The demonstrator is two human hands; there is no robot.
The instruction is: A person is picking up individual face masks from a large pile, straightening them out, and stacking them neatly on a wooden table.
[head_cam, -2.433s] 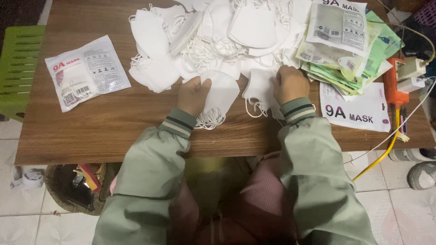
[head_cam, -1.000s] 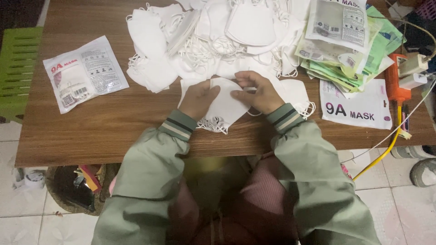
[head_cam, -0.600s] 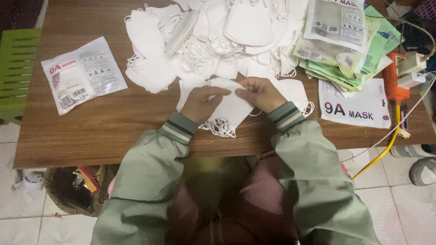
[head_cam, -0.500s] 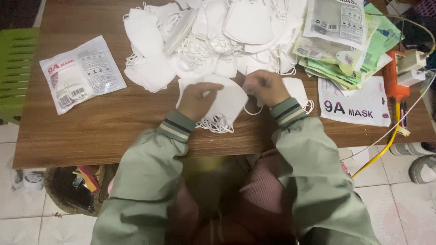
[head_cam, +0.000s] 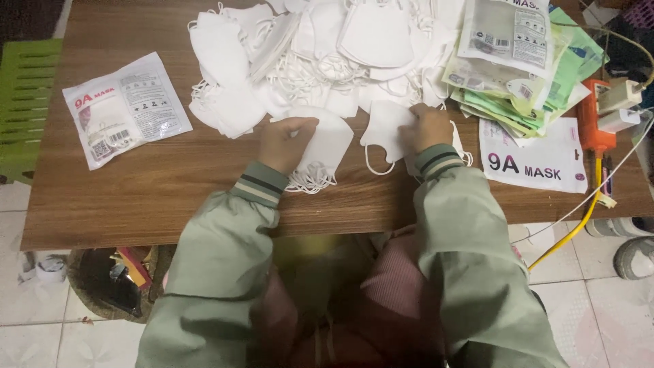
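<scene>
While bent over the near edge of the wooden table (head_cam: 170, 204), gripped a small stack of folded white masks (head_cam: 320, 146) with the left hand (head_cam: 285, 142), fingers curled around it, ear loops trailing toward the body. Just right, pinched a single white mask (head_cam: 385, 129) with the right hand (head_cam: 428, 127). Beyond both, sprawled the loose mask pile (head_cam: 320, 54).

Count: 1 sealed mask packet (head_cam: 126, 109) nr table's (head_cam: 157, 204) left edge. 1 flat printed pouch (head_cam: 538, 160) nr right edge. Pouch stack (head_cam: 511, 54), far right corner: qty indeterminate. Loose white masks (head_cam: 313, 48), far edge: too many, tangled, uncountable. 2 hands.
</scene>
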